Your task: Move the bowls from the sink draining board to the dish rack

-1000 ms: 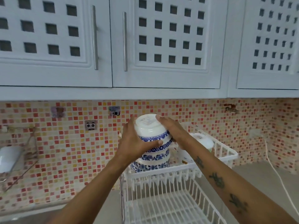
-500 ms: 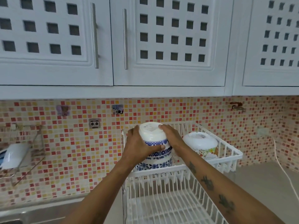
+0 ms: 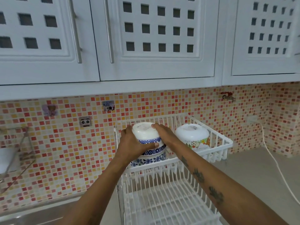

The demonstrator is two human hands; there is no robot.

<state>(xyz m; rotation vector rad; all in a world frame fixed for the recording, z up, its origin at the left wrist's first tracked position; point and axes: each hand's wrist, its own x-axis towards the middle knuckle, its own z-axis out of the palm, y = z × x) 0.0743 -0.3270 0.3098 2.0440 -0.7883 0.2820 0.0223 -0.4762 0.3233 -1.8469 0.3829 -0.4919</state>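
So both hands are gripping a stack of upside-down blue-and-white bowls (image 3: 148, 146) on the dish rack's (image 3: 215, 144) upper tier.

Left hand (image 3: 131, 143) is wrapping the stack at 9 o'clock with its thumb pressing across the front, right hand (image 3: 164, 135) is cupping at 3 o'clock, fingers together. Can't really tell if the bottom bowl is touching the wires. A cartoon bowl (image 3: 192, 137) is sitting at 3 o'clock.

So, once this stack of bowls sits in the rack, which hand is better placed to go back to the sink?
Probably left: the left hand is on the stack's sink side.
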